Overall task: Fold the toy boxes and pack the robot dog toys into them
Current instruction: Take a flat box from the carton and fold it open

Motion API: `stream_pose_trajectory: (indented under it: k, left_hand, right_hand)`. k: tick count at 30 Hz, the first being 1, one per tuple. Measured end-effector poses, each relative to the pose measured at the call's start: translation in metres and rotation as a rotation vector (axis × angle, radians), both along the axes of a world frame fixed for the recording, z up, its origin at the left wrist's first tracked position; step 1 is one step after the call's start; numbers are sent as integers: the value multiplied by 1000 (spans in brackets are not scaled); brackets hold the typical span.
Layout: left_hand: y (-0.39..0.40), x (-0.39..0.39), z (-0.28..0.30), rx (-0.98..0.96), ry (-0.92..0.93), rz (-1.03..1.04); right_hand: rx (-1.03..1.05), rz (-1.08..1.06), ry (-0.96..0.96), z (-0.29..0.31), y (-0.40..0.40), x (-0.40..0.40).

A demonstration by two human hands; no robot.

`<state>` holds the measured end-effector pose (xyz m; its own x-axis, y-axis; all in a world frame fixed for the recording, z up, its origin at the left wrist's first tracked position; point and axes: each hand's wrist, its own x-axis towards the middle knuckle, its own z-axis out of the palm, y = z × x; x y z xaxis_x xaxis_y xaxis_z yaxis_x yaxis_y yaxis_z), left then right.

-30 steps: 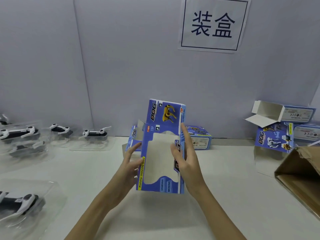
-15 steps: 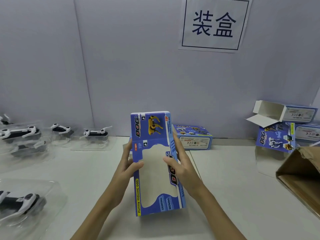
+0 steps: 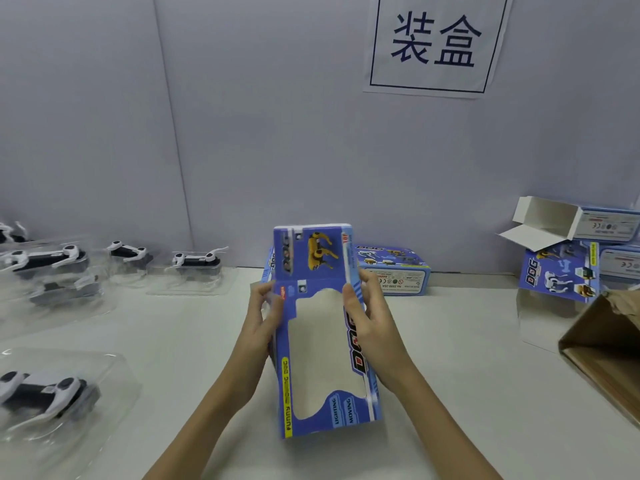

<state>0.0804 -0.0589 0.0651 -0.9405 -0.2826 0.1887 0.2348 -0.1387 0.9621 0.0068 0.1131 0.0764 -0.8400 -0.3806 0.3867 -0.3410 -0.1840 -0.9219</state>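
I hold a blue toy box (image 3: pixel 322 344) with a clear window and a yellow dog picture upright above the white table (image 3: pixel 450 393). My left hand (image 3: pixel 263 320) grips its left edge, thumb on the front. On the right edge my right hand (image 3: pixel 370 323) grips, fingers wrapped round the side. Robot dog toys in clear plastic trays lie at the left: one near me (image 3: pixel 45 393), others farther back (image 3: pixel 197 261) (image 3: pixel 45 261).
A closed blue box (image 3: pixel 394 271) lies behind the held one by the wall. At the right stand stacked boxes, one with open flaps (image 3: pixel 568 226), and a flat blue box (image 3: pixel 557 275). A brown cardboard carton (image 3: pixel 606 348) sits at the right edge.
The box came down and toward me and tilted back, showing its window face lengthwise. Both hands shifted up along its sides.
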Motion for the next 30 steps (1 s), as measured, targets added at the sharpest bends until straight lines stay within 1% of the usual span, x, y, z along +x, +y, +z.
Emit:
stream_pose_trajectory:
  k: [2, 3, 5, 8, 9, 11, 12, 14, 16, 17, 19, 21, 23, 25, 27, 30]
  left_hand:
    - [-8, 0, -1, 184, -22, -74]
    - [-13, 0, -1, 233, -42, -143]
    - [-8, 0, 6, 221, -71, -232]
    - [6, -7, 9, 54, -63, -76]
    - [9, -7, 7, 43, -71, -84]
    - [8, -2, -1, 43, -85, -166]
    - [5, 1, -5, 47, -84, -170]
    - [3, 1, -7, 87, -42, -121]
    - [3, -1, -4, 101, 51, -24]
    - [2, -3, -3, 91, 97, 24]
    - [-1, -3, -4, 49, 163, 78]
    - [-2, -2, -4, -14, 204, 66]
    - [-1, -2, -6, -82, 234, 67]
    - [-3, 0, -5, -119, 270, 87]
    - [-5, 2, 0, -148, 294, 122]
    - [-7, 2, 5, -186, 338, 123]
  right_hand:
    - [-89, -38, -34, -1, 1, -3]
    - [-124, -48, -55, -2, 0, -4]
    - [-130, -50, -73, -6, -3, -3]
    - [-89, -76, -102, -10, -10, 5]
    - [-91, -88, -127, -9, -11, 6]
    - [-87, -96, -161, -4, -7, 5]
    - [-93, -93, -176, -2, -3, 3]
    - [-143, -77, -225, 0, 1, -2]
    - [-183, -76, -234, -1, 3, -5]
    - [-201, -76, -190, 0, 2, -5]
    - [-187, -87, -25, 4, 1, 2]
    - [-87, -110, 157, 5, -2, 9]
    - [8, -138, 274, 1, -5, 13]
    - [7, -162, 289, -2, -7, 15]
    - [-45, -201, 265, 0, -4, 14]
    - [-113, -287, 310, 4, 0, 10]
